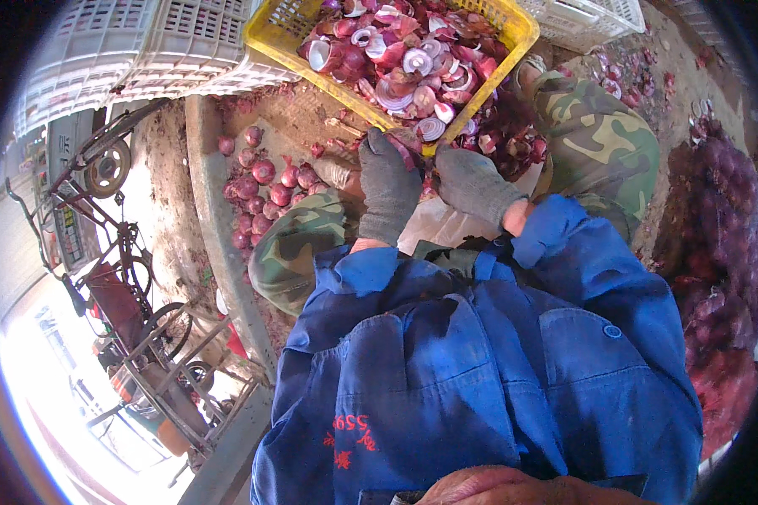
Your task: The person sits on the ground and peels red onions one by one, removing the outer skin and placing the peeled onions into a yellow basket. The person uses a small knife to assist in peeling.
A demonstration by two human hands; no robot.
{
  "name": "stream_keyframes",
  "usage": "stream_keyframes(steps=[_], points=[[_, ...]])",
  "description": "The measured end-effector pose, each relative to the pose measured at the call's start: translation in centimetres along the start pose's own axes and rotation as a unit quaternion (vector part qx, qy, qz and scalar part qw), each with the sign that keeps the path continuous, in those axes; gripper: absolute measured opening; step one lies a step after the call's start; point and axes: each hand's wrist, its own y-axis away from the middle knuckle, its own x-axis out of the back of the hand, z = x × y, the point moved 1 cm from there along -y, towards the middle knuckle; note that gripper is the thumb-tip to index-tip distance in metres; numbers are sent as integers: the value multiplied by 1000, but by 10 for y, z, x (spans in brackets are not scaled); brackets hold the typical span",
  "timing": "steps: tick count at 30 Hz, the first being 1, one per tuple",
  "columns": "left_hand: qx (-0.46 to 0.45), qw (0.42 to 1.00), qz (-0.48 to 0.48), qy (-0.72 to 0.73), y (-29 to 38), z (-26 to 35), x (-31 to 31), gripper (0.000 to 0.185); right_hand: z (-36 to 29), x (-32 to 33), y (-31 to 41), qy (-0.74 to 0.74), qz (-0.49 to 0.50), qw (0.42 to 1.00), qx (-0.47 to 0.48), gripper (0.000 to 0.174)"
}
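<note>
My left hand [388, 186], in a grey knitted glove, is at the near corner of a yellow plastic crate [309, 71]. My right hand [477, 182], gloved alike, sits just to its right with fingers curled inward. Dark red onion skin [404, 150] shows between the two hands. Whether either hand grips it is hidden by the gloves and shadow. Sliced-off ends and peels of red onion [417, 61] fill the crate. More loose peels [511, 136] lie by its right side. A pale sheet or bag [442, 222] lies below my hands, between my knees.
Whole red onions [263, 172] are heaped on the ground left of my left knee, beside a concrete curb [218, 208]. White plastic crates [183, 44] stand at the upper left, another [587, 25] at upper right. Filled mesh sacks [720, 252] line the right. A tricycle [126, 252] stands left.
</note>
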Motion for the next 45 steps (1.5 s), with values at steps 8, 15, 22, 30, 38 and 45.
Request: stream_keyframes(steps=[8, 15, 22, 30, 38, 45], points=[[-2, 1000, 8, 16, 0, -5, -2, 83, -2, -6, 21, 12, -8, 999, -46, 19], [-6, 996, 9, 83, -1, -15, -2, 91, 11, -23, 7, -48, 70, 996, -18, 22], [61, 978, -30, 199, 6, -41, 4, 104, 15, -19, 20, -264, -125, 931, -221, 31], [186, 916, -76, 347, -1, -31, 17, 79, 11, -8, 15, -248, -116, 945, -180, 30], [299, 604, -70, 736, 5, -34, -3, 60, 9, 0, 20, -305, -138, 919, -208, 27], [412, 471, -107, 773, 12, -16, -2, 60, 13, -3, 21, -332, -72, 904, -261, 30]])
